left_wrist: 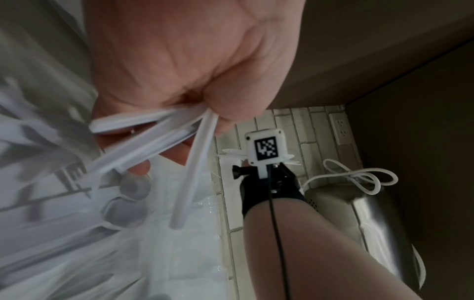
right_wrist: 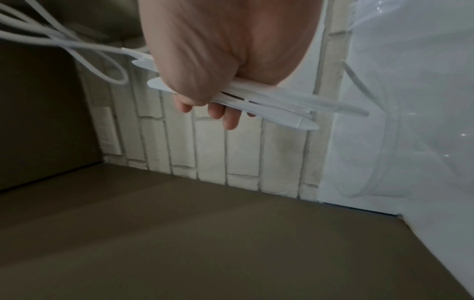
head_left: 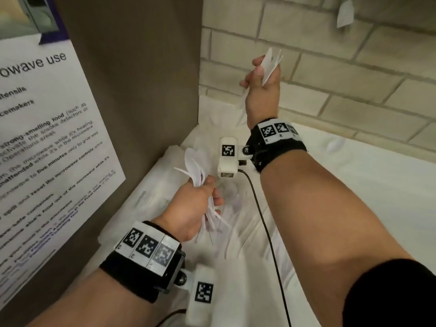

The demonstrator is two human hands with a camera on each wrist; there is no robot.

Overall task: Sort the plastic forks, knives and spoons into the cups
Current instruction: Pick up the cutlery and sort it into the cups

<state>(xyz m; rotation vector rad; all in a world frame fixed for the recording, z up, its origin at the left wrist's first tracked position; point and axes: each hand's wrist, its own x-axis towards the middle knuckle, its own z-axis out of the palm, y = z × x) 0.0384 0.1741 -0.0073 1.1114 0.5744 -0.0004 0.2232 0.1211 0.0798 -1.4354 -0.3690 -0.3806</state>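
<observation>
My left hand (head_left: pixel 200 206) hovers low over the white counter (head_left: pixel 377 197) and grips a fanned bundle of white plastic utensils (head_left: pixel 194 168). In the left wrist view its fingers curl round their handles (left_wrist: pixel 164 130); which kinds they are I cannot tell. Loose spoons and forks (left_wrist: pixel 120 211) lie blurred beneath it. My right hand (head_left: pixel 259 86) is raised in front of the brick wall and grips a second bundle of white utensils (head_left: pixel 271 62), whose handles (right_wrist: pixel 277 107) stick out of the fist. A clear cup (right_wrist: pixel 364 162) shows faintly on the counter.
A brown cabinet side with a printed microwave notice (head_left: pixel 47 138) closes off the left. The pale brick wall (head_left: pixel 342 67) runs behind the counter. A black cable (head_left: pixel 266 232) trails from my right wrist. A steel appliance (left_wrist: pixel 372 213) with a looped white cord (left_wrist: pixel 359 176) stands to the right.
</observation>
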